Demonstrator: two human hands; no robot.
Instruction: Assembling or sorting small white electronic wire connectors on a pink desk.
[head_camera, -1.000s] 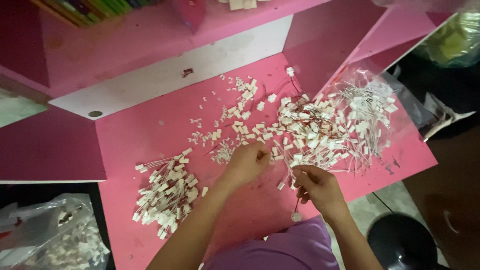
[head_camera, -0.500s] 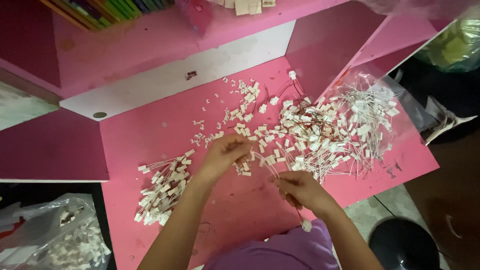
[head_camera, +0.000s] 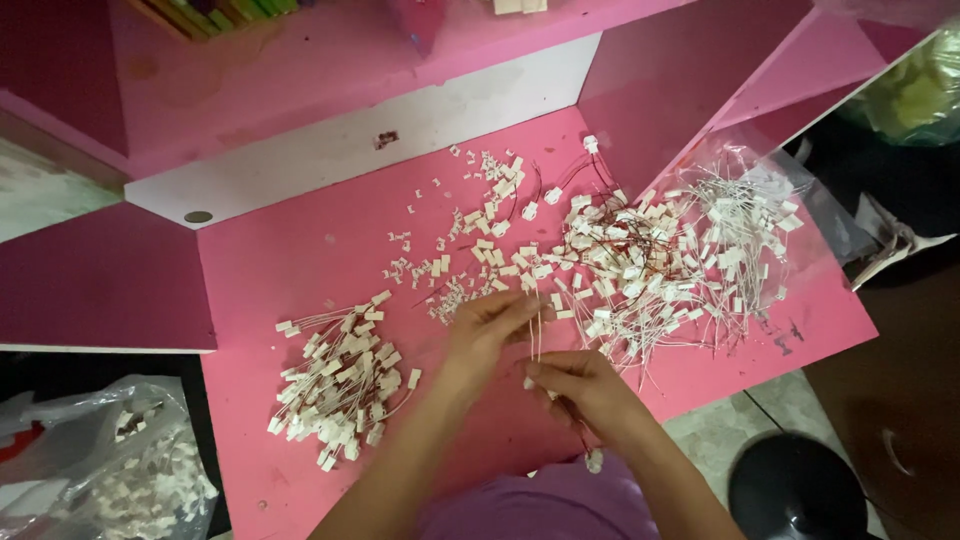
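Both your hands have drawn closer together: left hand (head_camera: 487, 325) and right hand (head_camera: 580, 385) pinch thin white wires (head_camera: 535, 335) taut above the pink desk (head_camera: 300, 260), clear of the loose heap of white plastic connectors (head_camera: 640, 265).

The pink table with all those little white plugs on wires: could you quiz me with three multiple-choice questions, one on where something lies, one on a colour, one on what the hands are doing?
1. Where does the tidy bundle of white connectors lie?
A. on the shelf above
B. on the table, on the left hand's side
C. in the person's lap

2. What colour is the table top?
A. pink
B. green
C. grey

3. What are the left hand and right hand doing?
A. resting flat and empty
B. pinching thin wires between them
C. holding a cup

Answers: 1 B, the bundle sits apart from the big loose heap. 2 A, the bare surface is bright pink. 3 B, fine wires run between both hands' fingertips.
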